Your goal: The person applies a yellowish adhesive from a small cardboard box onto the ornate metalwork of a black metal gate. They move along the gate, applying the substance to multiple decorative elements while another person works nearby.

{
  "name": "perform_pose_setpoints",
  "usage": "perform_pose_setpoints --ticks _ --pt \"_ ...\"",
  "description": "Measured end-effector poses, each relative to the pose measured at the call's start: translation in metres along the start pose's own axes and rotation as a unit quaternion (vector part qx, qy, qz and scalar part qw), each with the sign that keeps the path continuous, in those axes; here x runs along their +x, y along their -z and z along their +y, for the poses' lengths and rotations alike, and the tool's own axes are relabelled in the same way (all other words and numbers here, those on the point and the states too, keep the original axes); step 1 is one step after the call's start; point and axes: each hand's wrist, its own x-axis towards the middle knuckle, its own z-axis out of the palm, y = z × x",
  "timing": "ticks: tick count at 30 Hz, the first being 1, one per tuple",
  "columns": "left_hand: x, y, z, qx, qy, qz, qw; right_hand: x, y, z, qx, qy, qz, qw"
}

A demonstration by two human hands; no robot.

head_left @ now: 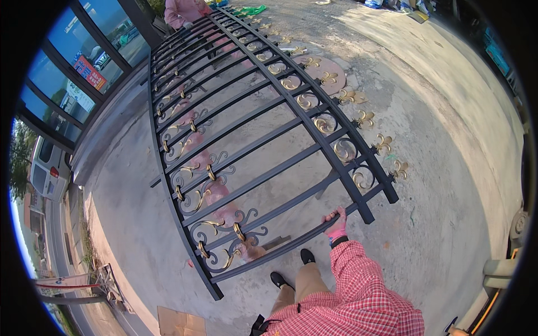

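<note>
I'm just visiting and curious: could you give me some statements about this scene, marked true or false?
1. The right grip holds the near end of the black metal railing. True.
2. The wearer's shirt is plain blue. False: the shirt is red-and-white checked.
3. Gold-coloured finials line one edge of the railing. True.
4. Another person stands right beside the wearer. False: the other person is at the railing's far end.
5. The wearer's shoes are dark. True.

My grip (337, 222) sits in soft shade; concrete (443, 67) brightly sunlit upper right; glass panes (115, 22) reflect; fisheye bends edges.
</note>
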Motion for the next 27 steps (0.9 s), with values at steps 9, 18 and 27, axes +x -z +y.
perform_pose_setpoints --ticks 9,18,27 --pt "0.023 -0.019 0.037 0.108 -0.018 -0.022 0.994 -0.001 -0.024 -0.005 -0.055 0.010 0.007 0.998" --pt "0.016 -0.054 0.069 -0.030 0.111 -0.015 0.993 0.011 -0.028 -0.025 -0.061 0.013 0.065 0.996" --pt "-0.024 -0.136 0.079 -0.095 0.102 -0.119 0.983 -0.019 -0.001 -0.003 -0.266 0.020 0.063 0.962"
